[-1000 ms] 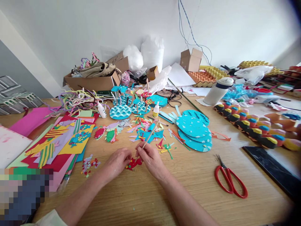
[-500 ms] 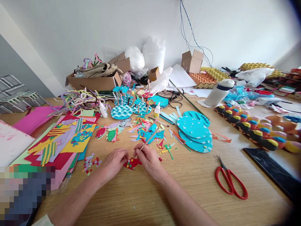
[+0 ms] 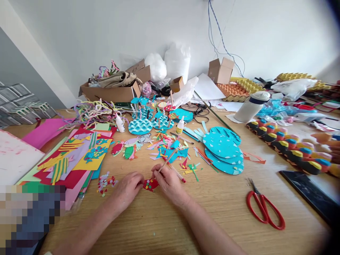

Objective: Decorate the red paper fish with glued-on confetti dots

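Observation:
A red paper fish (image 3: 150,184) with coloured dots lies on the table between my hands. My left hand (image 3: 130,187) pinches its left end with closed fingers. My right hand (image 3: 168,181) is closed on a thin wooden stick (image 3: 168,159) that slants up and to the right, and its fingers rest by the fish's right side. A red-tipped stick (image 3: 183,180) lies partly behind my right hand. To the left of my left hand is a small pile of paper dots (image 3: 105,183).
Paper scraps (image 3: 172,150) and a glue bottle (image 3: 180,125) stand beyond my hands. Blue paper ovals (image 3: 224,150), red-handled scissors (image 3: 265,209) and a black tablet (image 3: 305,194) are at right. Coloured sheets (image 3: 91,161) lie at left, with cardboard boxes (image 3: 107,93) behind.
The whole view has shifted slightly, so things sit further right. My left fingers have drawn a little apart from my right hand, and the red-tipped stick shows more.

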`<state>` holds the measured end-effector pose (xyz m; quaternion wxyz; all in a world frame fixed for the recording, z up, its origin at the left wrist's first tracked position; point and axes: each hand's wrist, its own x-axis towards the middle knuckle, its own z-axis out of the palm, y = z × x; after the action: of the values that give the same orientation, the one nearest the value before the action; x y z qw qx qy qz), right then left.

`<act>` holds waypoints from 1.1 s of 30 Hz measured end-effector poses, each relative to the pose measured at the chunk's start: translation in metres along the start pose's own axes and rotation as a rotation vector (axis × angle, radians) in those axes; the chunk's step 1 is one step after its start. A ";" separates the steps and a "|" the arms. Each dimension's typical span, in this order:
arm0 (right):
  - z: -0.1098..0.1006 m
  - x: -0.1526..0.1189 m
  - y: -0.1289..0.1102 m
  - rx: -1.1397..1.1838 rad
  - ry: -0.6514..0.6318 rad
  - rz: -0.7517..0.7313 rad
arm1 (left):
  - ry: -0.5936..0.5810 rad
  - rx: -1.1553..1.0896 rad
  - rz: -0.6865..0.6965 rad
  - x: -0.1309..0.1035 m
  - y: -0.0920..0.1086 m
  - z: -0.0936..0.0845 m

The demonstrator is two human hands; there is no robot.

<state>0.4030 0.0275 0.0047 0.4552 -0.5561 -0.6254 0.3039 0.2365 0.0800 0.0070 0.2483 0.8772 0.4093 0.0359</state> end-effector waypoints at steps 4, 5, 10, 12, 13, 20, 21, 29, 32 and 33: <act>-0.001 0.000 -0.005 -0.014 -0.026 -0.001 | 0.018 -0.004 0.003 0.000 -0.001 0.001; -0.001 0.000 -0.006 -0.014 -0.027 -0.003 | 0.023 -0.005 0.007 0.000 -0.002 0.002; -0.002 -0.001 -0.008 -0.013 -0.004 -0.021 | 0.031 -0.018 0.013 -0.001 -0.003 0.002; -0.001 -0.001 -0.006 -0.017 -0.018 -0.029 | 0.030 -0.030 0.011 -0.001 -0.003 0.003; 0.000 -0.001 -0.005 -0.021 -0.025 -0.029 | 0.030 -0.035 0.012 0.000 -0.003 0.003; 0.002 -0.001 -0.004 -0.048 -0.055 -0.024 | 0.035 -0.035 0.005 0.000 -0.002 0.002; 0.003 -0.001 -0.004 -0.053 -0.059 -0.026 | 0.037 -0.034 0.007 0.000 -0.002 0.003; 0.000 -0.002 -0.003 -0.024 0.008 -0.063 | 0.033 -0.015 -0.012 0.000 -0.004 0.004; 0.000 0.000 -0.003 -0.018 0.008 -0.062 | 0.041 -0.021 0.005 0.000 -0.004 0.004; 0.001 0.000 -0.003 -0.018 0.001 -0.063 | 0.041 -0.027 0.014 0.000 -0.004 0.004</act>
<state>0.4013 0.0268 0.0069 0.4596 -0.5405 -0.6452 0.2835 0.2346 0.0809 0.0017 0.2514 0.8757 0.4078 0.0608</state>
